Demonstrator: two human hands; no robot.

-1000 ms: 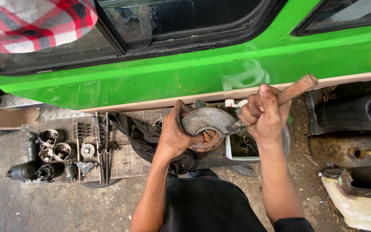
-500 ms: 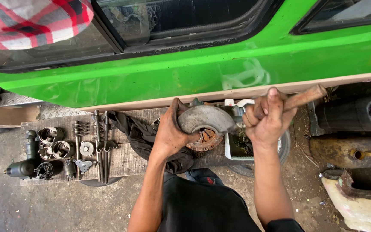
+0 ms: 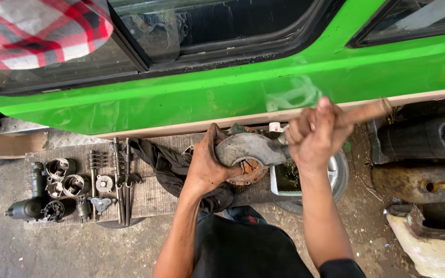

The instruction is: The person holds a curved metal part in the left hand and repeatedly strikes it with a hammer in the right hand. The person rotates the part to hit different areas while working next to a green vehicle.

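Green car body (image 3: 263, 87) right behind the mat (image 3: 150, 198). Left hand (image 3: 207, 164) clamps the rusty housing (image 3: 245, 154) beside it, right hand (image 3: 315, 134) fisted round a wooden-handled tool (image 3: 364, 112). Looks mid-strike; next blow needs a steady hold.

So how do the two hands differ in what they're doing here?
The left hand is sharp and wraps the rusty grey metal part; the right hand is blurred and raised, fisted round a wooden handle. The left sits lower, over the dark cloth; the right sits beside the green vehicle body. Both are bare and grimy.

This is a roadside vehicle repair spot. A green vehicle body (image 3: 284, 87) fills twelve o'clock. Oily engine parts (image 3: 63, 185) lie on a board (image 3: 150, 198) at nine o'clock.
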